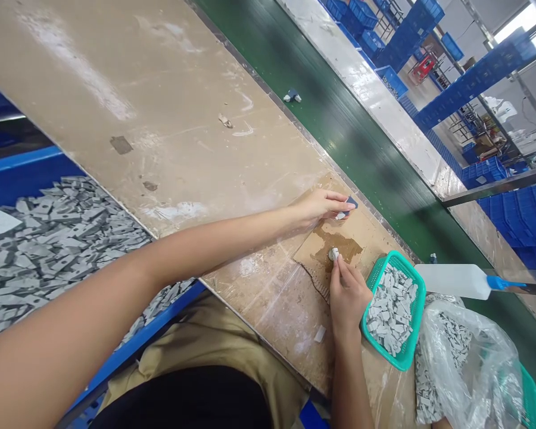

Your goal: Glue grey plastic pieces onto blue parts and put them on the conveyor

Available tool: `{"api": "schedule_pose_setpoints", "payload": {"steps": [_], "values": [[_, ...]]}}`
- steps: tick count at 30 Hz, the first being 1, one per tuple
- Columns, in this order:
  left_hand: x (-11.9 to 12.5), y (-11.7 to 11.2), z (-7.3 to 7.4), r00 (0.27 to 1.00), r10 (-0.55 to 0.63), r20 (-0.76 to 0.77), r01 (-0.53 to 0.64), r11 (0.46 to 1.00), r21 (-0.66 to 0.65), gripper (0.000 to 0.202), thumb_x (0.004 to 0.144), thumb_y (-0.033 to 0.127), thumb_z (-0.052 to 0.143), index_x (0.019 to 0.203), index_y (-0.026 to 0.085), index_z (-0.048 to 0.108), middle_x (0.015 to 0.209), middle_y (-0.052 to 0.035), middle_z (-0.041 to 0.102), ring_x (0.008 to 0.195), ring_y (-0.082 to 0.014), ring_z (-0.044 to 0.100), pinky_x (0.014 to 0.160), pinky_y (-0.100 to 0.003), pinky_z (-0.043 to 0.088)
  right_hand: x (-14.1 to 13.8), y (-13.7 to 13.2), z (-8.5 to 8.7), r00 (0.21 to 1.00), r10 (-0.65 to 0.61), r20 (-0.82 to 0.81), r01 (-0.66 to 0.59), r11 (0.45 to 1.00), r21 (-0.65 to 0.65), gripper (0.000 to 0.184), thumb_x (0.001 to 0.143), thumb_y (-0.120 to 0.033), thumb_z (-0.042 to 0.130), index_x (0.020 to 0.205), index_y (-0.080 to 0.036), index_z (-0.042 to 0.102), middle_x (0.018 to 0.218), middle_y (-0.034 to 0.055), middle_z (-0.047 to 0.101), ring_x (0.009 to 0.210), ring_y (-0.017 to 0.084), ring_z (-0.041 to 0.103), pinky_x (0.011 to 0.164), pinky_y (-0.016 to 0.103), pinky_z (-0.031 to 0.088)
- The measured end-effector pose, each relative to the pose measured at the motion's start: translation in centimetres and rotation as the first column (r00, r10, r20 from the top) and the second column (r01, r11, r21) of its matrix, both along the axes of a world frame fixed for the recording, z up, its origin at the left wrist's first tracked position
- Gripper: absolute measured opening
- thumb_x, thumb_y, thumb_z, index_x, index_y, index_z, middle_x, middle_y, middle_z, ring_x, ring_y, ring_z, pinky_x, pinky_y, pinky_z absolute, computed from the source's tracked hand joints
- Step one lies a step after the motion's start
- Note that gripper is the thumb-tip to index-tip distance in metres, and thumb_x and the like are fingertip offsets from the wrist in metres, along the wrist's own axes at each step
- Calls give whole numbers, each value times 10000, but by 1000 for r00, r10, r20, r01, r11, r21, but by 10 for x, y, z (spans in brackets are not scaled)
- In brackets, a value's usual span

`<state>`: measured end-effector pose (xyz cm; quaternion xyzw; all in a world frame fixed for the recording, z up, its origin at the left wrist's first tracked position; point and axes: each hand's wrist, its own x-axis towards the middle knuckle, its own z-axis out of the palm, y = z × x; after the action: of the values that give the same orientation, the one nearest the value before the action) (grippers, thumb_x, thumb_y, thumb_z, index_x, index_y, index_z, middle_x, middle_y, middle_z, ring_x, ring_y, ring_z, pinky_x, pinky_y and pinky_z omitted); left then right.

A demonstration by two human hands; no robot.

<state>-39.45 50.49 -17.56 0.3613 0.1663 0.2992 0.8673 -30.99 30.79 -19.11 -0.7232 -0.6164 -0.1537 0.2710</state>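
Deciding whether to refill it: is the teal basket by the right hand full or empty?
Well filled: small grey pieces lie heaped across the teal basket, covering its floor, with only its rim and walls showing.

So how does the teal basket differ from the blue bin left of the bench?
The teal basket is far smaller than the blue bin. The basket sits on the bench beside the right hand; the bin sits lower, off the bench edge. The basket holds a small pile; the bin is heaped. Both hold flat grey pieces.
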Motion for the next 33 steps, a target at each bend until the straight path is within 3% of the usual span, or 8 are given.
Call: {"api": "schedule_pose_setpoints", "payload": {"steps": [6, 11, 17, 21, 26, 33], "values": [[0, -2, 3, 999, -1, -42, 0, 1000, -12, 276, 641, 219, 863, 788, 65, 686, 780, -75, 643, 749, -128, 601, 792, -298, 477, 0, 0, -1, 1000, 7, -7, -7, 1000, -1, 252, 944, -183, 520, 1065, -157, 739, 893, 78, 762, 759, 166, 699, 698, 277, 541], [2, -6, 6, 996, 33, -83, -37, 998, -41, 314, 625, 105, 852, 870, 65, 661, 821, -79, 652, 727, -134, 623, 743, -289, 469, -1, 0, 6, 994, -25, -111, 39, 991, 125, 236, 934, -180, 546, 1068, -176, 740, 898, 75, 747, 792, 155, 697, 740, 271, 547], [3, -10, 3, 996, 48, -73, -46, 998, 31, 309, 634, 80, 823, 892, 85, 653, 811, -65, 668, 744, -137, 643, 807, -292, 492, -3, 1, 9, 977, 1, -213, 14, 998, 69, 256, 952, -196, 520, 1090, -185, 735, 904, 69, 737, 811, 150, 687, 744, 274, 553], [1, -12, 3, 989, -48, -140, 73, 983, 171, 267, 634, 105, 813, 864, 97, 678, 819, -68, 690, 765, -135, 649, 772, -254, 491, -4, -1, 19, 961, -3, -277, 69, 971, 230, 234, 937, -193, 566, 1101, -193, 731, 923, 73, 734, 826, 155, 689, 754, 294, 560], [2, -21, 4, 957, -207, -204, 258, 927, 270, 333, 551, 138, 862, 811, 115, 655, 835, -67, 716, 779, -145, 663, 725, -230, 500, -2, -8, 34, 913, -22, -407, 175, 923, 344, 224, 913, -206, 614, 1104, -209, 731, 919, 68, 725, 775, 156, 675, 717, 308, 553], [6, -42, 2, 917, -351, -189, 394, 871, 293, 387, 524, 183, 886, 825, 110, 655, 765, -53, 710, 695, -130, 658, 663, -215, 511, 5, -12, 37, 907, 20, -420, 123, 943, 309, 220, 920, -205, 596, 1088, -228, 735, 888, 47, 706, 795, 151, 661, 732, 301, 531]]}}
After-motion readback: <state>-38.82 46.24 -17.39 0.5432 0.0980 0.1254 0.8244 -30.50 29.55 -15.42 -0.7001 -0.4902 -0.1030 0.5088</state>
